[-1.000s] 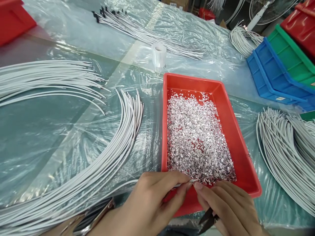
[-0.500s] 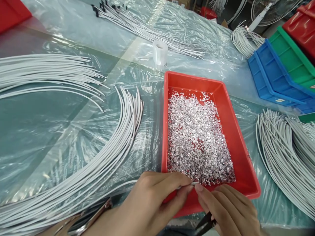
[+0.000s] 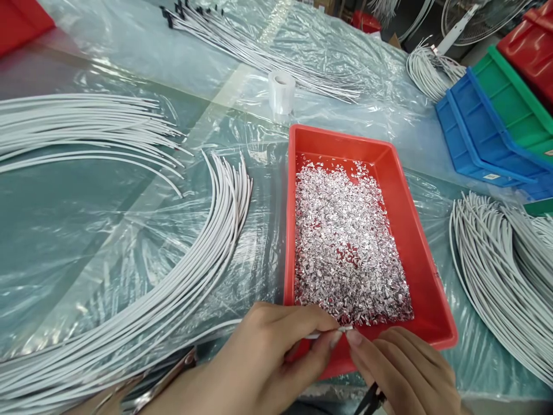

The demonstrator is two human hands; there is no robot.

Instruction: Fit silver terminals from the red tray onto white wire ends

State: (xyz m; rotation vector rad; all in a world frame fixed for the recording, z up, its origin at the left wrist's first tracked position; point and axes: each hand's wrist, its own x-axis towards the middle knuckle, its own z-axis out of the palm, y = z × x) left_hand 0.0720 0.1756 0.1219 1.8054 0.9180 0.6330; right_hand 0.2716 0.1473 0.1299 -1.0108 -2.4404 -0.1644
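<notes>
Over the near edge of the red tray (image 3: 417, 253), the left hand (image 3: 276, 351) pinches a white cable (image 3: 315, 335) between thumb and forefinger, close to the cable's end. The right hand (image 3: 401, 369) meets it there, its fingertips touching that end, while a dark-bladed tool (image 3: 370, 401) sits in its curled fingers, pointing down toward the near edge of the counter (image 3: 86, 225). The cable runs back past the left wrist, which wears a dark band with a metal part (image 3: 159, 380). Silvery foil scraps (image 3: 345, 230) cover most of the tray's floor, thinning toward its far end. Left of the tray, a curved bundle of white cables (image 3: 194, 253) sweeps from the counter's near left corner, and a second bundle (image 3: 86, 129) lies beyond it, reaching the left side. A clear roll of film (image 3: 281, 93) stands just past the tray's far left corner, near a long bundle of thin wires with black ends (image 3: 254, 55). To the right, coiled grey-white cables (image 3: 496, 259) lie below stacked blue bins (image 3: 484, 129), with a green bin (image 3: 510, 98) above them.
</notes>
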